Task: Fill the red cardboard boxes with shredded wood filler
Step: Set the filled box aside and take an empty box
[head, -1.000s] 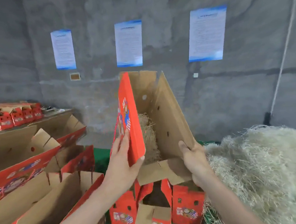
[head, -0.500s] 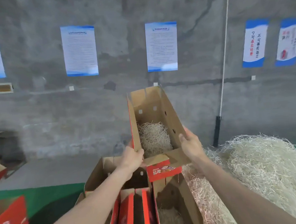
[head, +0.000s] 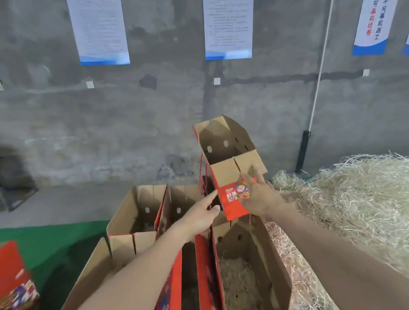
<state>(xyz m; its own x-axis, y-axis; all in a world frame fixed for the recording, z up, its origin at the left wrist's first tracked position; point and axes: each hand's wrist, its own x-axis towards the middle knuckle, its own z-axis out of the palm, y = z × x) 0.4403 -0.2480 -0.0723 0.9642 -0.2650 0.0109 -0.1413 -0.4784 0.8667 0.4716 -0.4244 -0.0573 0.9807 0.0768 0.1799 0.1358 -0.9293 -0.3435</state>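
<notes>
A red cardboard box (head: 225, 151) with a brown inside stands tilted at arm's length, its open top facing me and its red printed end (head: 233, 206) lowest. What is inside it is hidden. My left hand (head: 203, 215) reaches to the box's lower left corner with straight fingers, by the red cord handle. My right hand (head: 258, 196) lies spread against the red end, fingers straight. A big pile of pale shredded wood filler (head: 362, 206) fills the right side. Right below my hands, another open box (head: 273, 259) holds some filler.
Several open red boxes (head: 139, 207) stand packed together under my arms. One more red box (head: 6, 277) sits at the left edge on green flooring (head: 47, 241). A concrete wall with posters lies ahead, and a white pole (head: 319, 74) leans on it.
The box has gone farther from me and lower, onto the row of boxes. Both hands have loosened from gripping its sides to straight fingers at its near end.
</notes>
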